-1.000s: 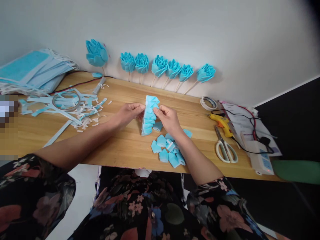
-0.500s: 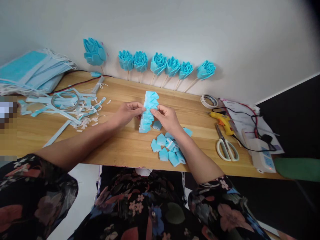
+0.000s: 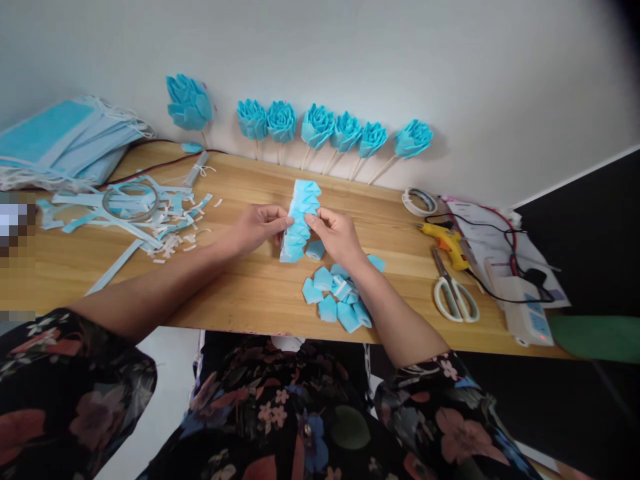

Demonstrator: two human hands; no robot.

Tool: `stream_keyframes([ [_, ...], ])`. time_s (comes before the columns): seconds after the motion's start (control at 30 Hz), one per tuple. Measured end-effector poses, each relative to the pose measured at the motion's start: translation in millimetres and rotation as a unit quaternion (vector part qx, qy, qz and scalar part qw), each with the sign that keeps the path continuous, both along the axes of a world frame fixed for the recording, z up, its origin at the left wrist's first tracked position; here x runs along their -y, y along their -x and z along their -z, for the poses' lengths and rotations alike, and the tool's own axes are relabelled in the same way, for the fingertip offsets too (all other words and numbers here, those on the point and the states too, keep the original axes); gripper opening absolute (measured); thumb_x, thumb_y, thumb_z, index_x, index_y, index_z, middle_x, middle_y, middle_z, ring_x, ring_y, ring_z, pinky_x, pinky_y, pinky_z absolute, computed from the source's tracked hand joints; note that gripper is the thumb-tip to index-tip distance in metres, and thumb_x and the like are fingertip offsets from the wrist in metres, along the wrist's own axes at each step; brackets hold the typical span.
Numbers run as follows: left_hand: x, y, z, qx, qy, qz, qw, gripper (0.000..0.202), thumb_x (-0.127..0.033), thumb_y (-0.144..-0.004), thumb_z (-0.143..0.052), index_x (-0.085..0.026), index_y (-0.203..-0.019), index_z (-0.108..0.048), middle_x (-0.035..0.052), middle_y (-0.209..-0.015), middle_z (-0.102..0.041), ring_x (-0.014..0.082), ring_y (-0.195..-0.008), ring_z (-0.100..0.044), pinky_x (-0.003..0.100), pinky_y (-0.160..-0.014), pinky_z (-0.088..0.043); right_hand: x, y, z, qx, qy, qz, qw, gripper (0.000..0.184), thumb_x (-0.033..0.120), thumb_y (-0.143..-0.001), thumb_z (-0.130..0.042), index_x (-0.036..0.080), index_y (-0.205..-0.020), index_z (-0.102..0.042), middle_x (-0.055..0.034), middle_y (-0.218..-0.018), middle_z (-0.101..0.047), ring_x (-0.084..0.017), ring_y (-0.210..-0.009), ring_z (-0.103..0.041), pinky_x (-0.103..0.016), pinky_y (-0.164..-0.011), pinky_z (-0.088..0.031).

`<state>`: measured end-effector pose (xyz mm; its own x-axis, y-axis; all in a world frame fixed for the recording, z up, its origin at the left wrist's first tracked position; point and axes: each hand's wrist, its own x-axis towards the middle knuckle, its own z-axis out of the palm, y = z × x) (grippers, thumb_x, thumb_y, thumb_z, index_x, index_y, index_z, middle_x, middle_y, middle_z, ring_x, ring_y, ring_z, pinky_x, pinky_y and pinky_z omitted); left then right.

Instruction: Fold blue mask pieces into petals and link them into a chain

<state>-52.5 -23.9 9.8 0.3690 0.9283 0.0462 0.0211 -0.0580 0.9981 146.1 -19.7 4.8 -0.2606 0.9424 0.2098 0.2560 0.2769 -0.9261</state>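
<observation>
Between both hands I hold a light-blue strip of overlapping folded petals (image 3: 300, 230), standing nearly upright above the table. My left hand (image 3: 263, 227) pinches its left edge between thumb and fingers. On the opposite edge, my right hand (image 3: 336, 232) grips it with the thumb in front and the fingers partly hidden behind. Loose folded blue petals (image 3: 327, 309) lie in a pile below my right forearm, and a single petal (image 3: 315, 251) rests just under the strip.
Several blue flowers on sticks (image 3: 319, 127) lean against the wall. At left are stacked face masks (image 3: 55, 143), cut scraps (image 3: 175, 213) and a ring of clear tape (image 3: 131, 202). Scissors (image 3: 453, 293), a yellow glue gun (image 3: 447, 243), white tape (image 3: 419, 201) and a power strip (image 3: 525, 313) lie right.
The petal strip has shifted slightly right and up in the view, with both hands still on it. The things on the table stay where they were.
</observation>
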Motion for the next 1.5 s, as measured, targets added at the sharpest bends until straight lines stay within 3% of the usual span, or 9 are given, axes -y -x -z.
stream_keyframes([
  [0.2, 0.5, -1.2, -2.9, 0.019, -0.019, -0.045, 0.999, 0.036, -0.047, -0.078, -0.074, -0.015, -0.068, -0.062, -0.0004, -0.058, -0.062, 0.0098, -0.051, -0.055, 0.023, -0.053, -0.046, 0.0, 0.4, 0.1, -0.039, 0.041, -0.048, 0.997, 0.046, 0.063, -0.087, -0.055, 0.02, -0.07, -0.058, 0.0001, -0.071, -0.057, -0.014, -0.071, -0.053, -0.027, -0.069, -0.044],
  [0.37, 1.3, -2.8, -3.3, 0.012, -0.006, -0.014, 1.0, 0.042, -0.054, -0.083, -0.067, -0.014, -0.068, -0.062, 0.0019, -0.059, -0.064, 0.0115, -0.054, -0.059, 0.023, -0.055, -0.049, 0.8, 2.1, 2.4, -0.002, 0.056, -0.012, 0.998, 0.043, 0.062, -0.078, -0.066, 0.02, -0.071, -0.059, 0.0012, -0.067, -0.056, -0.014, -0.07, -0.053, -0.026, -0.063, -0.043],
  [0.63, -1.8, -0.5, 1.6, -0.006, -0.013, -0.006, 1.0, 0.038, -0.049, -0.077, -0.074, -0.014, -0.068, -0.062, -0.0005, -0.056, -0.063, 0.0093, -0.051, -0.056, 0.021, -0.054, -0.046, -1.1, 0.9, 4.7, 0.01, 0.041, 0.005, 0.999, 0.042, 0.058, -0.082, -0.062, 0.02, -0.066, -0.054, 0.0019, -0.063, -0.052, -0.013, -0.066, -0.05, -0.026, -0.061, -0.042],
  [0.87, -2.8, 1.4, 1.0, 0.016, -0.027, -0.04, 0.999, 0.039, -0.05, -0.079, -0.073, -0.015, -0.067, -0.061, -0.0004, -0.056, -0.062, 0.0091, -0.051, -0.057, 0.021, -0.054, -0.046, -2.3, -2.7, 1.5, -0.041, 0.067, -0.067, 0.995, 0.043, 0.062, -0.085, -0.058, 0.02, -0.075, -0.062, -0.0002, -0.074, -0.06, -0.013, -0.072, -0.056, -0.027, -0.071, -0.047],
  [1.13, -1.2, -1.4, -1.4, 0.017, 0.012, -0.011, 1.0, 0.049, -0.061, -0.083, -0.064, -0.014, -0.07, -0.064, 0.0036, -0.06, -0.065, 0.0113, -0.054, -0.059, 0.022, -0.053, -0.047, -0.1, -1.4, 1.4, -0.012, 0.056, -0.019, 0.998, 0.038, 0.055, -0.081, -0.065, 0.02, -0.069, -0.056, 0.0037, -0.063, -0.052, -0.01, -0.059, -0.045, -0.025, -0.057, -0.039],
  [1.27, -2.7, -0.3, 0.5, -0.011, 0.008, -0.002, 1.0, 0.037, -0.049, -0.076, -0.075, -0.015, -0.068, -0.063, 0.0011, -0.059, -0.064, 0.0083, -0.05, -0.053, 0.02, -0.05, -0.043, 0.9, -1.8, -1.9, -0.011, 0.024, -0.025, 0.999, 0.034, 0.05, -0.085, -0.061, 0.02, -0.07, -0.056, 0.004, -0.063, -0.051, -0.01, -0.058, -0.043, -0.025, -0.057, -0.035],
  [1.4, -3.8, 1.1, 1.4, 0.005, 0.005, -0.003, 1.0, 0.03, -0.042, -0.077, -0.073, -0.015, -0.068, -0.063, 0.0008, -0.06, -0.065, 0.008, -0.05, -0.053, 0.02, -0.05, -0.042, 0.2, -2.7, -3.9, 0.01, -0.008, -0.024, 1.0, 0.039, 0.049, -0.088, -0.058, 0.02, -0.065, -0.049, 0.0046, -0.061, -0.042, -0.01, -0.06, -0.039, -0.026, -0.059, -0.034],
  [1.5, -5.3, 2.1, 3.1, 0.014, -0.003, -0.021, 1.0, 0.029, -0.041, -0.078, -0.072, -0.015, -0.069, -0.064, 0.0005, -0.059, -0.064, 0.0079, -0.049, -0.053, 0.02, -0.05, -0.042, -0.3, -3.0, -3.7, -0.01, 0.015, -0.031, 0.999, 0.042, 0.055, -0.089, -0.055, 0.02, -0.066, -0.052, 0.0023, -0.066, -0.049, -0.012, -0.065, -0.046, -0.026, -0.066, -0.04],
])
